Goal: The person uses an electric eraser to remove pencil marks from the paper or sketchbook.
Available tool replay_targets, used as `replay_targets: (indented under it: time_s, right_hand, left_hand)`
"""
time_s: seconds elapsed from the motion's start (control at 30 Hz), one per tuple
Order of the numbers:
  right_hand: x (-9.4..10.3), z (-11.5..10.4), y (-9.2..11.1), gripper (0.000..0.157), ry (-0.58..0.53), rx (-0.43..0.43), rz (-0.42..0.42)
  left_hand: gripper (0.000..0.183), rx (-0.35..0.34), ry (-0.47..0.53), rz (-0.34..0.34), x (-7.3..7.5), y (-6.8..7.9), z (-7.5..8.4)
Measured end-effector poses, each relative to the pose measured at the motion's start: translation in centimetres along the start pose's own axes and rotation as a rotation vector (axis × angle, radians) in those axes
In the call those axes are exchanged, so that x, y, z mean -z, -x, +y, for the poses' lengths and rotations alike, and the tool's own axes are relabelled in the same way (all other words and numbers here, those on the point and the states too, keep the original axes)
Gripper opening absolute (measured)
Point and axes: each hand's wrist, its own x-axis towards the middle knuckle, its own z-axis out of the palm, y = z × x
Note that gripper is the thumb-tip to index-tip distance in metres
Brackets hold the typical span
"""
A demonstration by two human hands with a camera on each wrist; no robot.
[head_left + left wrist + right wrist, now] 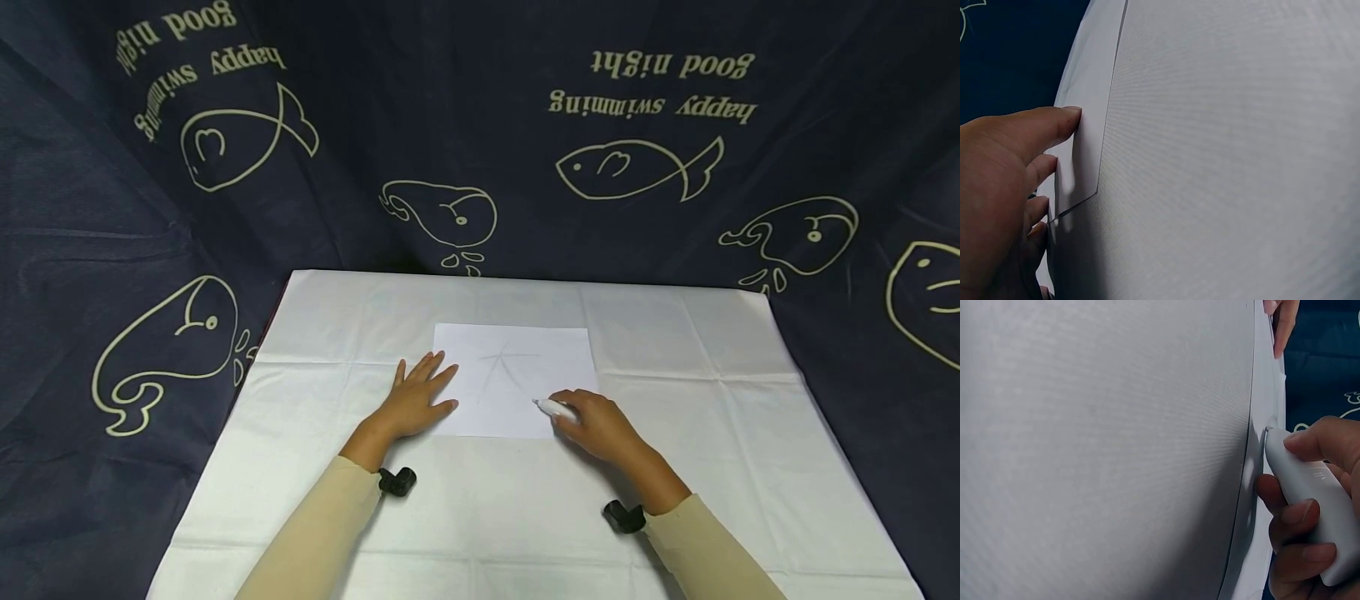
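Note:
A white sheet of paper (517,421) lies on the white cloth, with faint grey lines (501,358) crossing like part of a star. My left hand (416,404) rests with spread fingers over the sheet's left edge; its thumb (1054,125) lies near the front left corner. My right hand (600,425) grips a white, smooth-bodied handheld tool (1313,500) with a thin, short tip, its exact kind unclear. The thumb presses along the top of the body while the other fingers curl round it. In the head view the tip points left, at the paper's lower right part.
The white cloth (675,333) has fold creases and covers the table. Behind and beside it hangs a dark blue fabric (450,100) printed with fish, whales and lettering. Small black wrist cameras sit at the left wrist (397,482) and right wrist (624,517).

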Motion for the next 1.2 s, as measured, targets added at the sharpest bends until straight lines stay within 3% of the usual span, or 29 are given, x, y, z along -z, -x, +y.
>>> replay_targets:
  time_s: [1.2]
  right_hand:
    - [-0.20, -0.38, -0.31, 0.031, -0.002, -0.060, 0.018]
  left_hand:
    - [0.068, -0.003, 0.002, 0.002, 0.01, 0.07, -0.01]
